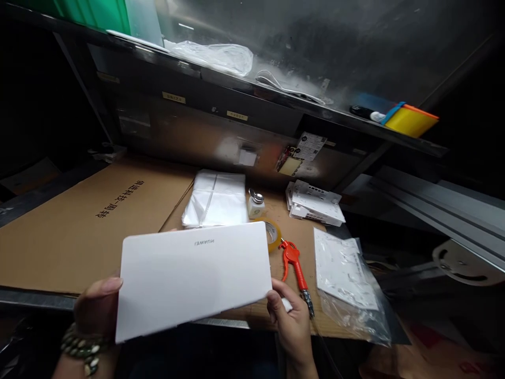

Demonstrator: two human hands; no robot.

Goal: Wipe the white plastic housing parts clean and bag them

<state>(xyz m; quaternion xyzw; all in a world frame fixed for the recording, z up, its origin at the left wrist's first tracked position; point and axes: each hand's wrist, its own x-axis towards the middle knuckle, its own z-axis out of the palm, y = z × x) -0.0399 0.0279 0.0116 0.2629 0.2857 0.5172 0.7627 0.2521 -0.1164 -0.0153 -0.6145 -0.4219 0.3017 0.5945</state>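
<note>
Between my two hands is a white flat panel [193, 284] with rounded corners and "HUAWEI" lettering, upside down, near its far edge. My left hand [98, 305], a bead bracelet on its wrist, grips the panel's left edge with the thumb on it; its other fingers are hidden behind. At the right corner, my right hand [290, 316] pinches the panel, and a small white thing [286, 304] shows in its curled fingers. Just beyond the right hand lies a red air blow gun [292, 258]. A roll of yellowish tape [275, 234] is partly covered by the panel.
Clear plastic bags [216, 197] are stacked at the back beside a small pump bottle [256, 204]. White panels [315, 202] lie back right, and a bagged white panel [345, 268] sits nearer. Cardboard [79, 231] covers the left. A metal shelf [276, 97] spans overhead.
</note>
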